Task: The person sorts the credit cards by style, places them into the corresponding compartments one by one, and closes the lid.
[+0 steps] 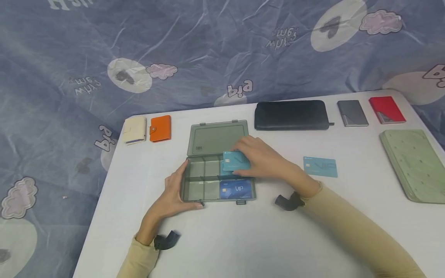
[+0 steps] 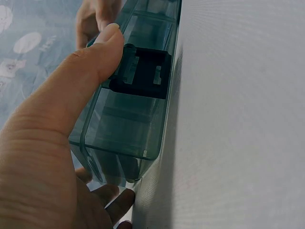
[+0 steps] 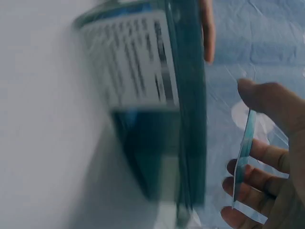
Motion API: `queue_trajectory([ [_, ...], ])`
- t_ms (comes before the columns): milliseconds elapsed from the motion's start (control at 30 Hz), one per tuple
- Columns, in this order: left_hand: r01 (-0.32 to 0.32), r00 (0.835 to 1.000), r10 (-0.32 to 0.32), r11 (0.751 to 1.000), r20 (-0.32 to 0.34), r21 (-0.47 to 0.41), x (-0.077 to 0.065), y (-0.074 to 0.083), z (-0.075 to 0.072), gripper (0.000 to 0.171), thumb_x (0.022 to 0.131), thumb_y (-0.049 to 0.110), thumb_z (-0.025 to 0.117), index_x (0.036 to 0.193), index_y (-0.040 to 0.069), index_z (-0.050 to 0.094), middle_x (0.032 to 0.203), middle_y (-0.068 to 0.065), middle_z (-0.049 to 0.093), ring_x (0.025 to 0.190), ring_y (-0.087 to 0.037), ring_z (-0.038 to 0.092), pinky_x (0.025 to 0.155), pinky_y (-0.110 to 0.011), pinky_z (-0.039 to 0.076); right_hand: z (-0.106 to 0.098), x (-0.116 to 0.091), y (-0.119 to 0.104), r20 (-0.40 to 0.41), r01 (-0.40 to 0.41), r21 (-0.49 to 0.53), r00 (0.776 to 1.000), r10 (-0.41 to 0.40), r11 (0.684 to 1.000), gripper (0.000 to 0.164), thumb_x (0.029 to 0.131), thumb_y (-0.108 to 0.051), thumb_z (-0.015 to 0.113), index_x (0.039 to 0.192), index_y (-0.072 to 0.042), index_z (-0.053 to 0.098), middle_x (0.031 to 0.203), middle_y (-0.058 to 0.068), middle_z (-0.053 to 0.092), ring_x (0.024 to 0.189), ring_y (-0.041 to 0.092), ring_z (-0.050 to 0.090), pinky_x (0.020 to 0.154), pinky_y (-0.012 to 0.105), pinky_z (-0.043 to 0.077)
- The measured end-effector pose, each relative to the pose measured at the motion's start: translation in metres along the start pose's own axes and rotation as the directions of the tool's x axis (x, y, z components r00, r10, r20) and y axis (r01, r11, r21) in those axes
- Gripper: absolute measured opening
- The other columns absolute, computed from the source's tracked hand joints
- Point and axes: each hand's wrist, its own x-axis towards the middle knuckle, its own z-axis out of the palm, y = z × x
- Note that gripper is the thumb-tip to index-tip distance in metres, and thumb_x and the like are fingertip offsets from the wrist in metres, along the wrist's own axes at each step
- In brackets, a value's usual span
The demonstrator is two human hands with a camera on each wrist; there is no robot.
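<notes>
A translucent green compartment box (image 1: 194,191) lies on the white table with its lid (image 1: 219,137) folded back. My left hand (image 1: 170,197) grips the box's left end, thumb over the front edge by a dark latch (image 2: 143,71) and fingers along the side. Over the back right compartment, my right hand (image 1: 262,160) pinches a teal card (image 1: 233,160) between thumb and fingers. Part of another teal card (image 1: 221,168) shows beneath it in that compartment. In the front right compartment lies a blue VIP card (image 1: 236,189). A white label (image 3: 128,62) covers part of the box's outside.
A teal card (image 1: 320,166) lies right of the box. Behind are a black zip wallet (image 1: 292,115), a grey card holder (image 1: 352,113) and a red one (image 1: 387,110). A green padded item (image 1: 415,164) sits far right; orange (image 1: 160,128) and cream card holders (image 1: 134,130) lie back left.
</notes>
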Motion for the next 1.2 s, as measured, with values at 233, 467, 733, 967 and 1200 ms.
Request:
queue_trajectory([
  [233,-0.01,1.0,0.01,1.0,0.008,0.001,0.005,0.0,0.003,0.131,0.054,0.06,0.081,0.15,0.019,0.002,0.156,0.0,0.012,0.136,-0.019,0.02,0.1,-0.044,0.014,0.02,0.012,0.003,0.029,-0.015,-0.013,0.999,0.015,1.0,0.062,0.073,-0.052,0.073,0.118,-0.013,0.058,0.112,-0.001,0.053,0.105,0.017,0.045,0.088,0.035,0.038],
  [467,0.002,1.0,-0.002,1.0,0.012,0.0,0.004,0.001,0.0,0.13,0.055,0.059,0.081,0.15,0.018,0.003,0.156,-0.001,0.012,0.137,-0.021,0.018,0.101,-0.046,0.013,0.025,0.006,0.013,0.03,-0.017,-0.03,0.999,0.017,0.999,0.067,0.073,-0.059,0.068,0.123,-0.016,0.056,0.114,-0.002,0.053,0.104,0.016,0.047,0.083,0.034,0.038],
  [733,-0.008,1.0,0.008,1.0,0.0,0.007,0.0,0.0,0.0,0.13,0.055,0.056,0.082,0.15,0.015,0.005,0.156,-0.005,0.013,0.137,-0.022,0.019,0.101,-0.047,0.013,0.017,-0.019,0.021,-0.016,0.024,-0.048,1.0,-0.025,0.999,0.066,0.076,-0.054,0.069,0.127,-0.014,0.053,0.127,0.007,0.048,0.122,0.023,0.039,0.102,0.044,0.029],
  [967,-0.014,1.0,0.014,1.0,-0.006,-0.001,0.001,0.001,0.0,0.13,0.055,0.057,0.082,0.15,0.016,0.004,0.156,-0.003,0.014,0.136,-0.022,0.02,0.1,-0.047,0.013,-0.002,-0.081,0.058,-0.134,-0.053,-0.02,0.99,0.049,0.998,0.06,0.07,-0.04,0.079,0.119,-0.012,0.058,0.124,0.008,0.052,0.119,0.026,0.041,0.101,0.047,0.028],
  [1200,-0.019,1.0,0.019,1.0,-0.008,0.005,0.0,0.001,-0.001,0.13,0.054,0.055,0.083,0.15,0.015,0.005,0.155,-0.005,0.014,0.136,-0.024,0.02,0.099,-0.047,0.013,-0.029,-0.147,0.098,-0.097,-0.354,-0.088,0.933,0.345,0.931,0.055,0.064,-0.032,0.085,0.107,-0.007,0.06,0.105,0.005,0.054,0.1,0.024,0.044,0.086,0.042,0.035],
])
